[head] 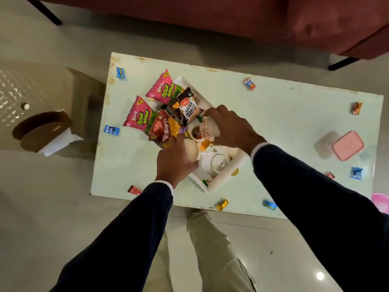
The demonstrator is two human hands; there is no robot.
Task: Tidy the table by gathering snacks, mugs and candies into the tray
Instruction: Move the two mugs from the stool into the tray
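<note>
With a mug [192, 152] gripped in my left hand [176, 163] and another [208, 129] in my right hand [229, 127], I'm setting both into the tray [223, 180]; the scattered candies should come next.

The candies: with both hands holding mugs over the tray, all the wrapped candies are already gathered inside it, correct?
Not quite. The head view shows both hands, left and right, gripping mugs over the tray, but the candies are not gathered: several still lie scattered on the table, such as a blue one and a gold one.
</note>
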